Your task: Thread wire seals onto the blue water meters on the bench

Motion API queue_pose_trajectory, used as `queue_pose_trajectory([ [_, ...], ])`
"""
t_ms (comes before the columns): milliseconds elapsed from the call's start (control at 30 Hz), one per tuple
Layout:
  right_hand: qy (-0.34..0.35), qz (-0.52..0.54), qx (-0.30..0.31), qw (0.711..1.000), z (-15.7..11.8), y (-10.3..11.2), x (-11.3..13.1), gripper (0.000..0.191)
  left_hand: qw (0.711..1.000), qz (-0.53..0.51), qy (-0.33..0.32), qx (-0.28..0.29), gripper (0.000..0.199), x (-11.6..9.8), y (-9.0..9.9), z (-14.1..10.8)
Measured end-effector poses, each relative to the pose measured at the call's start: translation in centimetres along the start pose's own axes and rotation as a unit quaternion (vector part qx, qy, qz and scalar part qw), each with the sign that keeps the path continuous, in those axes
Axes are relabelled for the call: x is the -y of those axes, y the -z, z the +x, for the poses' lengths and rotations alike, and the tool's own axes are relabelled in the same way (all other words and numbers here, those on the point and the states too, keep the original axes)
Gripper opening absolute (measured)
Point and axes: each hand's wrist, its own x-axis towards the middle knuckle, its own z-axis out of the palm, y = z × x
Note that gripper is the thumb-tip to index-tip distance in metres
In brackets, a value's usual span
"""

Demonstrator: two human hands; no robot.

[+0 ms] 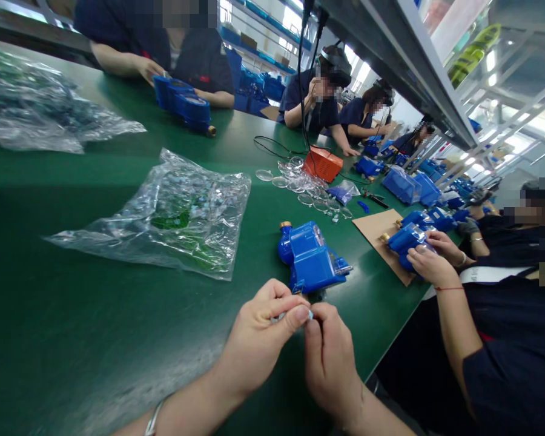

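Note:
My left hand (pixel 258 339) and my right hand (pixel 330 357) meet over the near part of the table, their fingertips pinched together. Between them a small light-blue piece (pixel 310 315) peeks out, mostly covered, so its kind does not show. Just beyond my fingers lies a blue water meter (pixel 311 260) with a brass threaded end at its far left. My left fingers are close to its near edge; whether they touch it I cannot tell. Left of it rests a clear plastic bag (pixel 195 218) of small light-blue and green pieces.
A larger plastic bag (pixel 31 103) lies at the far left. Clear rings (pixel 306 184), an orange box (pixel 323 165) with cables and pliers (pixel 376 198) lie beyond the meter. Co-workers sit opposite and at right, one holding a blue meter (pixel 409 242) above cardboard (pixel 376 233).

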Motion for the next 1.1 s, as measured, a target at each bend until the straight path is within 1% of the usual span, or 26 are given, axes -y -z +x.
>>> queue_pose_trajectory([
  [33, 0.035, -0.046, -0.015, 0.998, -0.1, 0.0, -0.2, 0.021, 1.0, 0.002, 0.001, 0.0, 0.026, 0.0, -0.1, 0.0],
  [67, 0.043, -0.052, -0.015, 0.998, -0.1, 0.0, -0.3, 0.023, 1.0, 0.004, 0.0, 0.005, 0.026, 0.1, -0.1, 0.0],
  [100, 0.021, -0.021, -0.002, 1.0, -0.1, -0.1, -0.4, 0.027, 1.0, 0.007, -0.003, 0.012, 0.026, 0.0, -0.1, -0.1],
  [133, -0.026, 0.036, 0.023, 0.999, 0.0, -0.2, -0.4, 0.032, 1.0, 0.01, -0.006, 0.017, 0.026, 0.0, -0.1, -0.1],
  [200, -0.125, 0.151, 0.072, 0.978, 0.0, -0.4, -0.3, 0.038, 1.0, 0.013, -0.008, 0.019, 0.026, 0.0, 0.0, -0.1],
  [233, -0.146, 0.169, 0.08, 0.971, 0.0, -0.5, -0.2, 0.038, 1.0, 0.013, -0.008, 0.016, 0.026, 0.0, 0.0, 0.0],
  [267, -0.139, 0.148, 0.071, 0.977, -0.1, -0.5, -0.2, 0.036, 1.0, 0.012, -0.007, 0.012, 0.026, 0.0, 0.1, 0.0],
  [333, -0.051, 0.03, 0.026, 0.998, -0.2, -0.4, -0.4, 0.023, 1.0, 0.007, -0.004, 0.007, 0.025, 0.0, 0.1, 0.0],
  [400, 0.053, -0.086, -0.014, 0.995, -0.3, -0.2, -0.7, 0.018, 1.0, 0.006, 0.0, -0.001, 0.026, 0.2, 0.0, 0.0],
  [433, 0.084, -0.111, -0.022, 0.99, -0.2, -0.2, -0.8, 0.018, 1.0, 0.006, 0.001, -0.004, 0.027, 0.3, 0.0, 0.0],
  [467, 0.088, -0.109, -0.021, 0.99, -0.1, -0.2, -0.9, 0.017, 1.0, 0.005, 0.002, -0.006, 0.027, 0.4, -0.1, 0.0],
  [500, 0.061, -0.076, -0.011, 0.995, 0.0, -0.2, -0.8, 0.019, 1.0, 0.005, 0.003, -0.004, 0.027, 0.5, -0.1, 0.0],
  [567, -0.061, 0.061, 0.044, 0.995, 0.3, -0.3, -0.6, 0.029, 1.0, 0.002, -0.002, 0.005, 0.026, 0.7, -0.2, 0.1],
  [633, -0.18, 0.201, 0.097, 0.958, 0.4, -0.4, -0.2, 0.034, 1.0, -0.005, -0.005, 0.012, 0.026, 0.9, -0.2, 0.1],
  [667, -0.202, 0.226, 0.104, 0.947, 0.4, -0.5, -0.1, 0.034, 1.0, -0.01, -0.002, 0.012, 0.027, 1.0, -0.2, 0.1],
  [700, -0.193, 0.211, 0.094, 0.954, 0.3, -0.5, -0.1, 0.033, 1.0, -0.015, 0.003, 0.009, 0.027, 1.0, -0.2, 0.2],
  [733, -0.158, 0.161, 0.068, 0.972, 0.1, -0.6, -0.1, 0.03, 1.0, -0.02, 0.009, 0.005, 0.027, 1.1, -0.2, 0.2],
  [800, -0.051, 0.028, 0.007, 0.998, -0.1, -0.6, -0.5, 0.023, 1.0, -0.023, 0.018, -0.008, 0.027, 1.1, -0.2, 0.1],
  [833, -0.007, -0.017, -0.013, 1.0, -0.1, -0.7, -0.7, 0.022, 1.0, -0.021, 0.02, -0.012, 0.027, 1.2, -0.2, 0.1],
  [867, 0.012, -0.029, -0.021, 0.999, 0.0, -0.7, -0.9, 0.021, 1.0, -0.017, 0.02, -0.013, 0.027, 1.2, -0.2, 0.1],
  [900, 0.0, -0.003, -0.016, 1.0, 0.1, -0.7, -1.0, 0.024, 1.0, -0.014, 0.018, -0.01, 0.027, 1.2, -0.1, 0.2],
  [933, -0.04, 0.056, 0.002, 0.998, 0.2, -0.8, -1.0, 0.028, 1.0, -0.01, 0.014, -0.004, 0.027, 1.2, -0.1, 0.3],
  [967, -0.1, 0.136, 0.039, 0.985, 0.4, -0.8, -0.9, 0.03, 1.0, -0.008, 0.009, 0.005, 0.028, 1.2, 0.0, 0.4],
  [1033, -0.212, 0.278, 0.112, 0.93, 0.6, -0.9, -0.7, 0.032, 1.0, -0.007, -0.001, 0.017, 0.028, 1.4, 0.2, 0.6],
  [1067, -0.233, 0.301, 0.123, 0.917, 0.6, -0.9, -0.6, 0.033, 1.0, -0.007, -0.003, 0.015, 0.027, 1.4, 0.3, 0.7],
  [1100, -0.223, 0.279, 0.114, 0.927, 0.6, -0.9, -0.6, 0.031, 1.0, -0.008, -0.001, 0.01, 0.027, 1.5, 0.3, 0.8],
])
